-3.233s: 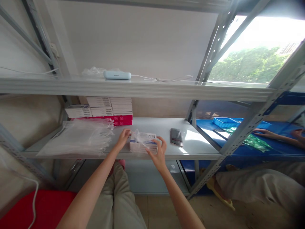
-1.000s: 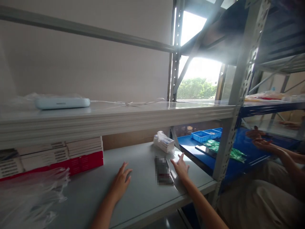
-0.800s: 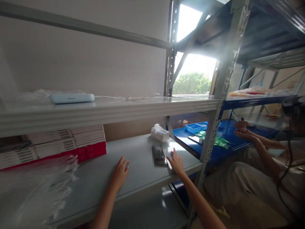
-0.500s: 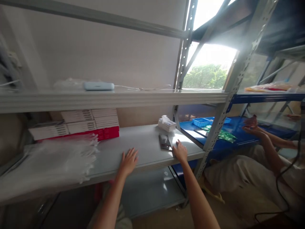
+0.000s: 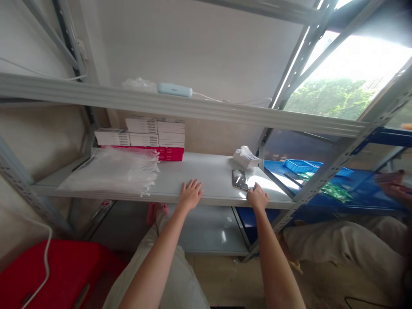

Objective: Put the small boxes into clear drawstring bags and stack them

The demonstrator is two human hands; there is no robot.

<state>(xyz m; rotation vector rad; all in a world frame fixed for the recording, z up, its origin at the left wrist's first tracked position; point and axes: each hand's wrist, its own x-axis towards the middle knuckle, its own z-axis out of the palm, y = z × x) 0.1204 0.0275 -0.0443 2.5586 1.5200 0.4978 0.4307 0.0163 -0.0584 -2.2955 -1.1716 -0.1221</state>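
My left hand (image 5: 191, 194) lies flat near the front edge of the grey shelf (image 5: 214, 171), fingers spread and holding nothing. Farther right, my right hand (image 5: 258, 197) rests at the shelf's front edge, just beside the lower right corner of a dark smartphone (image 5: 240, 179). Its fingers are slightly bent and apart, with nothing visible in them; whether they touch the phone I cannot tell. Behind the phone sits a small white box (image 5: 246, 159) with crumpled clear plastic on top.
Clear plastic bags (image 5: 112, 171) are piled on the shelf's left. Behind them, white boxes (image 5: 143, 133) are stacked on red boxes (image 5: 174, 153). A pale blue device (image 5: 174, 89) with a cable lies above. Right of the upright, another person sits by a blue shelf with blue trays (image 5: 301, 165).
My view has tilted down and turned left, bringing a red stool-like object and my legs into sight. Both hands stay on the shelf; the right hand's fingers look more bent.
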